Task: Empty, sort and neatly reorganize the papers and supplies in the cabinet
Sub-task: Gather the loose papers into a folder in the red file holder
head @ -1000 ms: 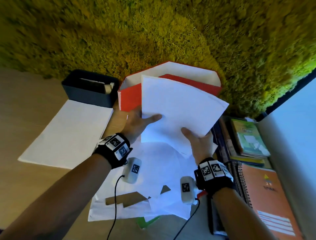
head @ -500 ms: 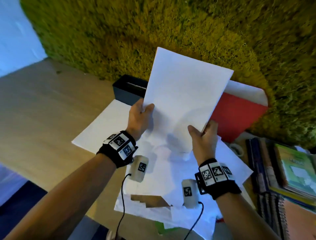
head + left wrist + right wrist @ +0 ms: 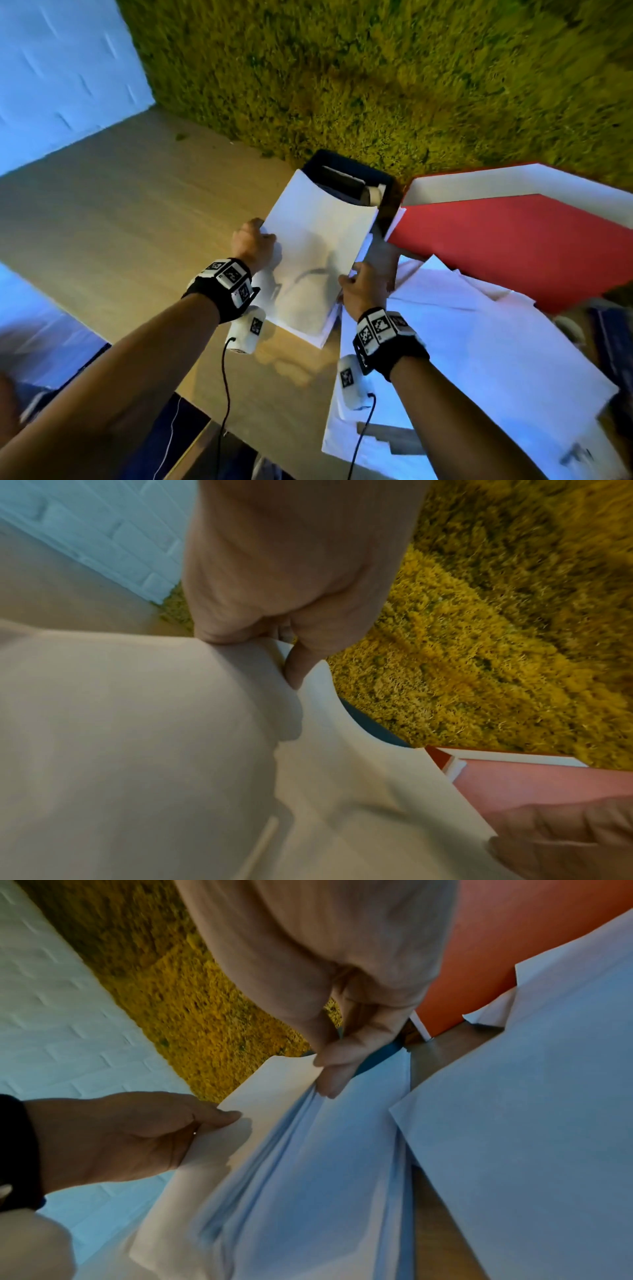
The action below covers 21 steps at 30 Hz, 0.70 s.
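Note:
Both hands hold a sheaf of white paper [image 3: 315, 253] just over the neat white stack [image 3: 325, 334] on the wooden table. My left hand [image 3: 251, 241] grips its left edge, thumb on top [image 3: 294, 669]. My right hand [image 3: 364, 282] pinches the right edge, where the sheets fan apart [image 3: 308, 1123]. The left hand [image 3: 137, 1129] shows in the right wrist view too. A loose heap of white sheets [image 3: 479, 342] lies to the right.
A dark box [image 3: 356, 178] stands behind the stack, partly covered by the held paper. A red folder with a white lining [image 3: 513, 240] lies at the right against the moss wall [image 3: 376, 85]. A white brick wall [image 3: 61, 68] is at the left. The table edge [image 3: 191, 442] runs near me.
The paper sheaf has come from over the red folder leftward and down, onto the white stack beside the dark box. My view has swung left with it.

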### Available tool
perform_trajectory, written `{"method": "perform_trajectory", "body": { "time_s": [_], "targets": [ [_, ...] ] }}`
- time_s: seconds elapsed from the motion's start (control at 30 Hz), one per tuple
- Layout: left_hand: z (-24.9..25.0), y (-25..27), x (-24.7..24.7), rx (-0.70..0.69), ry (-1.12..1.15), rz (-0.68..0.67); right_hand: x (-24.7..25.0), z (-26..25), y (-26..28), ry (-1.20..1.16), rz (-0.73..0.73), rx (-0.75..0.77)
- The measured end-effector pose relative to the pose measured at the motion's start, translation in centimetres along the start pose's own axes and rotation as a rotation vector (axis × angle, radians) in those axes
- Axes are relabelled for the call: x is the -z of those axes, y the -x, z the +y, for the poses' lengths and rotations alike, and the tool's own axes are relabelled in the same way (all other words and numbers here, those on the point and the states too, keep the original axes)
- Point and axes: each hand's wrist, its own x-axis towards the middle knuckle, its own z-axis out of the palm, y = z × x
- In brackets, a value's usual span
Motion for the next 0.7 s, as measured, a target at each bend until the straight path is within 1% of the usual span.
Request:
{"method": "perform_trajectory", "body": {
  "time_s": [0.07,0.17,0.23,0.27,0.3,0.33,0.37,0.43,0.5,0.63,0.7],
  "targets": [
    [-0.6,-0.4,-0.3,0.007,-0.025,-0.004,-0.6,0.0,0.0,0.018,-0.010,-0.024],
    [-1.6,-1.0,-1.0,0.020,-0.099,-0.061,-1.8,1.3,-0.4,0.020,-0.083,-0.074],
    [-1.7,-0.7,-1.6,-0.001,-0.152,-0.065,-1.4,1.5,0.0,0.032,-0.064,-0.066],
    [-1.5,-0.5,-1.8,-0.032,-0.184,-0.033,-0.7,1.3,0.4,0.040,-0.030,-0.056],
    [-1.0,-0.2,-2.2,-0.091,-0.198,0.005,0.1,1.3,0.7,0.049,0.006,-0.046],
    [-0.2,0.1,-2.6,-0.175,-0.174,0.031,0.9,1.4,1.0,0.063,0.042,-0.037],
    [0.8,0.5,-3.1,-0.271,-0.119,0.028,1.7,1.7,1.1,0.084,0.066,-0.025],
    [3.2,1.8,-4.4,-0.436,0.000,-0.060,3.5,2.4,1.6,0.118,0.101,-0.025],
    [5.4,3.4,-6.0,-0.526,0.028,-0.206,5.5,3.3,2.3,0.114,0.138,-0.016],
    [9.4,7.1,-10.0,-0.616,-0.039,-0.496,9.8,6.5,4.1,0.144,0.221,-0.070],
    [10.6,8.6,-11.7,-0.591,-0.133,-0.584,11.8,8.5,5.0,0.198,0.226,-0.143]
  ]
}}
